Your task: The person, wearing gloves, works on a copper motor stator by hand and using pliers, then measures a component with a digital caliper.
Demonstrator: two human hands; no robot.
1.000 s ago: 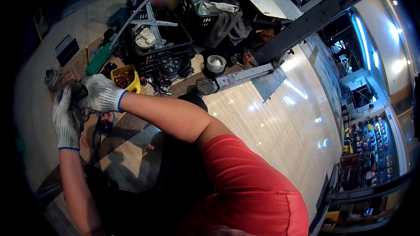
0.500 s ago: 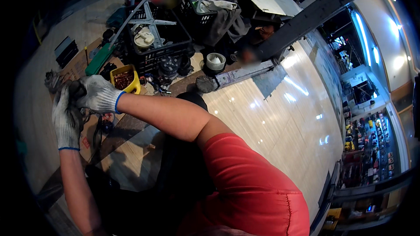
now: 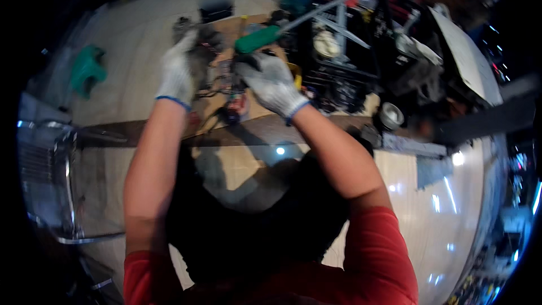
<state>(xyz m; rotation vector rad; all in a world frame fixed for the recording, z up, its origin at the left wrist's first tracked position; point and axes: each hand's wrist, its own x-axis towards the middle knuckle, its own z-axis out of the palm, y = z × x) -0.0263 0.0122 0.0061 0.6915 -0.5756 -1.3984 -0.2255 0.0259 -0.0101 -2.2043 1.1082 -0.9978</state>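
The picture is blurred by motion. My left hand (image 3: pixel 178 73), in a grey-white glove, is closed at a dark, lumpy part (image 3: pixel 206 42) on brown cardboard (image 3: pixel 223 110); what it grips is unclear. My right hand (image 3: pixel 265 82), similarly gloved, has curled fingers around something dark just below a green tool or case (image 3: pixel 254 39). Between and below my hands lie small parts, including a red-and-black item (image 3: pixel 237 107). A yellow tub (image 3: pixel 294 73) is partly hidden behind my right hand.
Black crates (image 3: pixel 350 62) with metal parts stand right, beside a pale panel (image 3: pixel 463 51). A round white finned part (image 3: pixel 390 116) sits near a metal beam (image 3: pixel 418 147). A green object (image 3: pixel 84 68) lies left, near a chrome-framed chair (image 3: pixel 68 186). Tiled floor (image 3: pixel 135 39) surrounds the cardboard.
My hands have moved apart, the right one away from the left. The view has swung toward the left and levelled, bringing the green object and chair into sight.
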